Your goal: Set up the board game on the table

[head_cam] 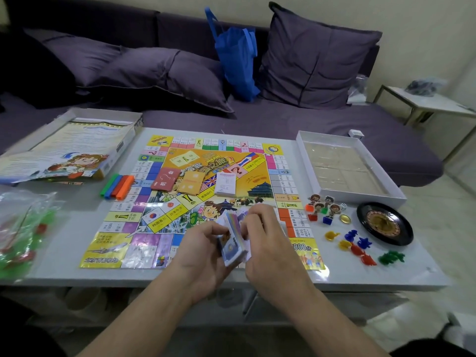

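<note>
A colourful game board [164,202] lies flat in the middle of the white table [77,269]. Above its near edge my left hand [203,251] grips a thick stack of paper play money [231,243] from below. My right hand [262,235] pinches the top notes of the same stack. On the board lie a red card deck [166,179], an orange card deck [190,185] and a white card stack [225,184].
Right of the board: character pawns [323,206], small coloured plastic pieces [360,247], a black roulette wheel [385,224], an open white box tray [347,166]. Left: coloured sticks [117,186], the box lid with a leaflet [74,148], a bag of green and red pieces [20,228]. A sofa stands behind.
</note>
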Tool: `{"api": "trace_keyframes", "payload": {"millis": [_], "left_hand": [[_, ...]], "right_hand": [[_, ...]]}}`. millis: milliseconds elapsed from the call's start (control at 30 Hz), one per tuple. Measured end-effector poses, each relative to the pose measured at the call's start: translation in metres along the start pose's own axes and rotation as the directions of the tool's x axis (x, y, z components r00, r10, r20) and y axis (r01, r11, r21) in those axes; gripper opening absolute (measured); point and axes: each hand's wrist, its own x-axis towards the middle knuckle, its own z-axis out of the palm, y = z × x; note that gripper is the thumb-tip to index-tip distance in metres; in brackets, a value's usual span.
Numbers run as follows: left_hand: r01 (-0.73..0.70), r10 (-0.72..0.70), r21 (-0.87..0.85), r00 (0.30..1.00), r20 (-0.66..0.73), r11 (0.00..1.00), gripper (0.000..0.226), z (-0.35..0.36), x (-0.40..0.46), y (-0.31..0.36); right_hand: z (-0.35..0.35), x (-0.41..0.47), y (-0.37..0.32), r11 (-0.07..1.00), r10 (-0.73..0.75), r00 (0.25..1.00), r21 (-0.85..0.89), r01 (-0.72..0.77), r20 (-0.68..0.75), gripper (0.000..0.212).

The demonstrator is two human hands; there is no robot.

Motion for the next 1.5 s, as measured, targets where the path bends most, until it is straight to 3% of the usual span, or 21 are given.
{"api": "trace_keyframes", "payload": {"millis": [100, 233, 300, 433, 500, 567, 700, 833, 1000, 1167, 1367, 1500], "left_hand": [[-0.021, 0.025, 0.060, 0.998, -0.054, 0.998, 0.033, 0.002, 0.003, -0.002], [-0.075, 0.087, 0.102, 0.989, -0.117, 0.992, 0.035, 0.003, 0.009, -0.001], [-0.087, 0.100, 0.110, 0.988, -0.119, 0.990, 0.032, 0.003, 0.011, -0.003], [-0.072, 0.095, 0.169, 0.987, -0.129, 0.983, 0.021, 0.004, 0.012, -0.007], [-0.071, 0.101, 0.189, 0.983, -0.156, 0.979, 0.027, 0.001, 0.014, -0.006], [-0.084, 0.126, 0.218, 0.974, -0.187, 0.972, 0.029, -0.002, 0.018, -0.003], [-0.068, 0.147, 0.305, 0.958, -0.245, 0.950, 0.030, -0.009, 0.023, -0.002], [-0.038, 0.129, 0.296, 0.947, -0.295, 0.955, 0.033, -0.012, 0.024, -0.007], [-0.057, 0.127, 0.262, 0.957, -0.260, 0.963, 0.017, -0.015, 0.024, -0.009], [-0.076, 0.139, 0.254, 0.960, -0.242, 0.964, 0.014, -0.013, 0.020, -0.010], [-0.086, 0.143, 0.211, 0.951, -0.273, 0.974, 0.027, -0.012, 0.014, -0.009], [-0.083, 0.110, 0.121, 0.964, -0.241, 0.989, 0.037, -0.012, 0.008, -0.002]], "right_hand": [[0.002, -0.002, 0.000, 0.987, 0.056, 0.998, 0.153, -0.052, -0.023, 0.040], [-0.002, -0.002, -0.003, 0.910, 0.272, 0.955, 0.291, -0.295, 0.117, 0.093], [-0.003, -0.001, -0.005, 0.891, 0.312, 0.922, 0.265, -0.368, 0.231, 0.104], [0.001, 0.000, -0.010, 0.893, 0.256, 0.892, 0.261, -0.366, 0.373, 0.105], [-0.005, 0.001, -0.007, 0.898, 0.229, 0.883, 0.260, -0.354, 0.411, 0.103], [-0.015, 0.004, 0.005, 0.917, 0.238, 0.885, 0.207, -0.340, 0.399, 0.101], [-0.021, 0.007, 0.051, 0.950, 0.311, 0.908, -0.062, -0.306, 0.281, 0.088], [-0.003, 0.003, 0.079, 0.945, 0.326, 0.877, -0.135, -0.297, 0.353, 0.077], [0.007, -0.016, 0.059, 0.949, 0.313, 0.847, -0.181, -0.259, 0.430, 0.091], [0.008, -0.036, 0.021, 0.967, 0.192, 0.839, -0.242, -0.075, 0.509, 0.115], [0.008, -0.041, 0.012, 0.982, 0.073, 0.888, -0.188, 0.016, 0.454, 0.100], [-0.005, -0.036, 0.015, 0.982, 0.134, 0.925, -0.174, -0.076, 0.355, 0.082]]}}
